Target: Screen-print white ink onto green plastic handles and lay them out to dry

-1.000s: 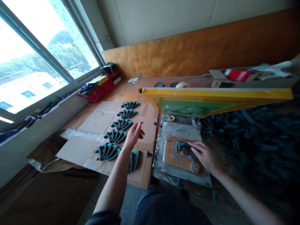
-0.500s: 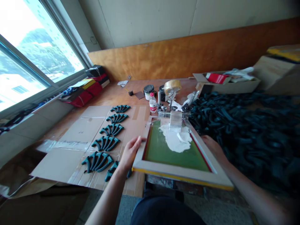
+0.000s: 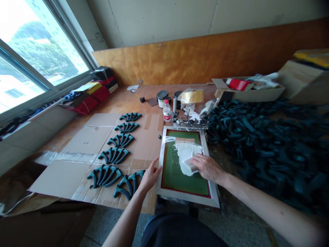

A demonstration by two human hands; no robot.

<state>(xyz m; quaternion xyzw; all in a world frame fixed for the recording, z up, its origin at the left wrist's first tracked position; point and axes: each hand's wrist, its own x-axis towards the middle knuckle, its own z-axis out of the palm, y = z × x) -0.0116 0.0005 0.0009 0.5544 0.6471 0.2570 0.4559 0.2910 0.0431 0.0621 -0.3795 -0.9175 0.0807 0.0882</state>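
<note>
A silk-screen frame [image 3: 159, 178] with green mesh lies flat in front of me, with white ink [image 3: 183, 151] spread over its upper middle. My right hand [image 3: 207, 167] is closed on a pale scraper [image 3: 190, 165] set in the ink; the fingers partly cover it. Beside the left rim of the screen is my left hand [image 3: 151, 174], fingers apart and holding nothing, thumb close to the rim. A metal hinge clamp [image 3: 190, 126] sits at the screen's far end. Dark green curved plastic parts [image 3: 114, 156] lie in fanned rows on cardboard to the left.
Flattened cardboard [image 3: 69, 175] covers the left of the table. A big heap of dark parts [image 3: 257, 137] fills the right side. Behind the clamp stand a red-capped bottle [image 3: 167, 111], an ink tub [image 3: 162, 98] and a tape roll [image 3: 192, 96]. An open carton [image 3: 257, 95] is at the back right.
The screen has come down from a raised tilt to lying flat. My right hand has left its right edge and taken hold of the scraper; my left hand has loosened from the left edge.
</note>
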